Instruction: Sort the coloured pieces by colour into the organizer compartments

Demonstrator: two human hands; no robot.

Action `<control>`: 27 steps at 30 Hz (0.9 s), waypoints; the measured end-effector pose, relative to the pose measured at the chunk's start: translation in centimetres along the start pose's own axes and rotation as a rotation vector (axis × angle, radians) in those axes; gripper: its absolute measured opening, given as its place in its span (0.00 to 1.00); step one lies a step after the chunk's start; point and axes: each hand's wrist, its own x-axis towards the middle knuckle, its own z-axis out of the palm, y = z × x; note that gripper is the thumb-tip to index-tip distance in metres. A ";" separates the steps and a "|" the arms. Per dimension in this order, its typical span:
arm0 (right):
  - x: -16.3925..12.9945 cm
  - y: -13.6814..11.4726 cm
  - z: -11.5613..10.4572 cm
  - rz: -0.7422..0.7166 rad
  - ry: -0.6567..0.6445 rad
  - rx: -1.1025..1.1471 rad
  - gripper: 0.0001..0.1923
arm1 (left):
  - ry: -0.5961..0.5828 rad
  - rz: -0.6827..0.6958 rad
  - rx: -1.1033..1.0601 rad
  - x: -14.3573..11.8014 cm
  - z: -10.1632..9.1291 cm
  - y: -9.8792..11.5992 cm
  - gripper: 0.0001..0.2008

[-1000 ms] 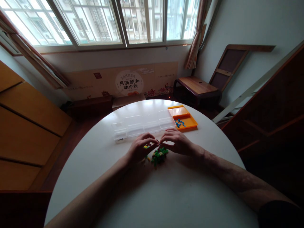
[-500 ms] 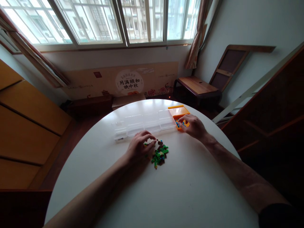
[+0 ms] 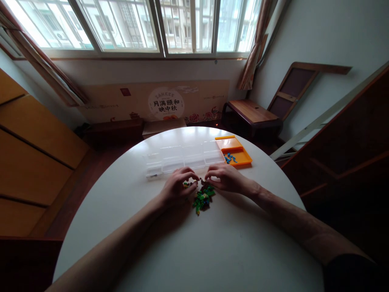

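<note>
Both my forearms reach in from the near edge of the round white worktop (image 3: 188, 247) and converge toward its middle, elbows out, wrists low. My left hand (image 3: 178, 189) lies palm down with the knuckles raised and the fingers curled, its fingertips drawn in at the left edge of the small pile of bricks (image 3: 203, 197). A few loose bits of colour show under its fingertips, but they are too small for me to tell whether I am pinching any of them. My right hand (image 3: 224, 179) comes in from the right, also palm down, the wrist slightly cocked, its fingers bent and narrowed toward the top of the pile. Its fingertips sit close to those of my left hand, nearly meeting over the far side of the bricks. Whether it has a brick between thumb and finger I cannot tell.

The pile itself, mostly green with some brown, yellow and blue pieces, lies on the worktop just nearer me than both sets of fingertips, between my two hands.

Just beyond my hands a clear plastic compartment box (image 3: 182, 159) lies lengthwise across the worktop. At its right end, touching or just beside it, an orange tray (image 3: 240, 155) holds a few blue pieces (image 3: 230, 158) in its nearer section. My right hand is near the tray but apart from it.
</note>
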 end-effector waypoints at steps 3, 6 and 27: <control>0.1 0.0 -0.1 -0.015 0.000 -0.017 0.04 | -0.049 0.044 -0.038 0.2 -0.6 0.5 0.04; 0.0 0.1 -0.3 -0.027 0.008 -0.031 0.04 | -0.124 0.091 -0.038 0.5 -1.2 0.9 0.04; -5.6 6.7 -6.3 0.298 0.294 -0.125 0.08 | -0.336 0.166 -0.016 0.4 -2.7 1.2 0.07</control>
